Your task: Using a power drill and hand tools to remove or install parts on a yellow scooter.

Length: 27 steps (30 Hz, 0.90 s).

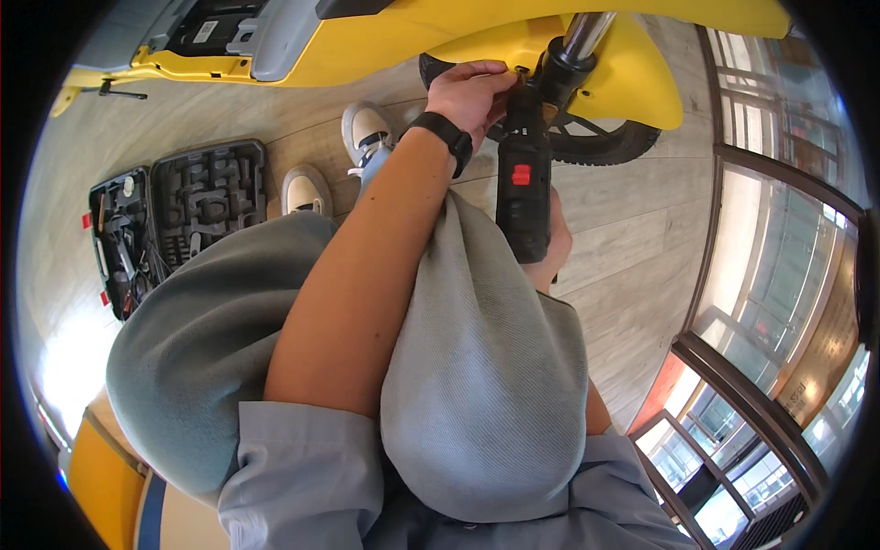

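My right hand (557,234) is wrapped around a black cordless drill (524,206) with a red switch on top. The drill body hides most of its fingers. The drill's front end points away from me, at the yellow front fender (637,82) beside the black and silver fork (573,60). My left hand (466,92), with a black watch on its wrist, is against the fender just left of the drill's nose. Its thumb and fingers are pinched together near a small dark fastener (522,71); what they hold is too small to make out.
A knobby black tyre (596,145) shows under the fender, below a yellow vehicle body (367,46). An opened black tool case (209,197) with loose tools lies on the wood floor at left, near my shoes (305,191). Dark-framed glass panels (779,238) stand at right.
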{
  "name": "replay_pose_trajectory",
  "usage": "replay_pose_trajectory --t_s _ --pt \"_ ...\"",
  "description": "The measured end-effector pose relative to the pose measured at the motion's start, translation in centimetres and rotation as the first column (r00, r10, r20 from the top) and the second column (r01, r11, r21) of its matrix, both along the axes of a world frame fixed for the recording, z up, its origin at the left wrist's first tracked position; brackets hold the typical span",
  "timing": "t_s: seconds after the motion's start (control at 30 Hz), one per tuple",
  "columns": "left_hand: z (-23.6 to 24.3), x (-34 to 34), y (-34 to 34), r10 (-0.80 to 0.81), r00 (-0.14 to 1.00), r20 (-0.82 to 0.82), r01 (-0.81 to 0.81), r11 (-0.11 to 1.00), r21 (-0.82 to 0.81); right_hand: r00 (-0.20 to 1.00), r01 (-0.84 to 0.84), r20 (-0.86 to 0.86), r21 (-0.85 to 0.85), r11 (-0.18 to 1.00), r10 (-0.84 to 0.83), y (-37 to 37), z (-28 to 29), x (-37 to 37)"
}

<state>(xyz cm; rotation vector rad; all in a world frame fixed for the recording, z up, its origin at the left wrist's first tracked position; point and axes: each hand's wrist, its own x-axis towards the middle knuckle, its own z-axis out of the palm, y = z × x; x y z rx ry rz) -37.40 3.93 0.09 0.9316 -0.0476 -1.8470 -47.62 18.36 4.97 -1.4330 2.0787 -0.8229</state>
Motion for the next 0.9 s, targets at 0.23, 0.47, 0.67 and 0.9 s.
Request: replay_pose_trajectory --t_s 0.23,0.47,0.67,0.9 --pt "-0.1 0.9 0.5 -0.048 0.999 0.021 0.049 0.999 -0.025 1.000 -0.003 -0.010 0.022 1.000 0.003 0.1 -1.0 0.6" --pt "1.1 2.6 2.3 -0.473 0.881 -0.019 0.470 0.878 -0.090 0.994 0.006 -0.107 -0.023 1.000 -0.008 0.0 -1.0 1.5" --pt "2.2 3.8 2.8 -0.557 0.830 -0.029 0.544 0.820 -0.178 0.990 0.064 -0.127 0.048 0.997 -0.057 0.1 -1.3 2.6" --pt "2.6 3.7 2.9 -0.555 0.832 -0.015 0.534 0.808 -0.251 0.982 0.119 -0.152 0.013 0.993 -0.116 0.0 -1.5 2.9"
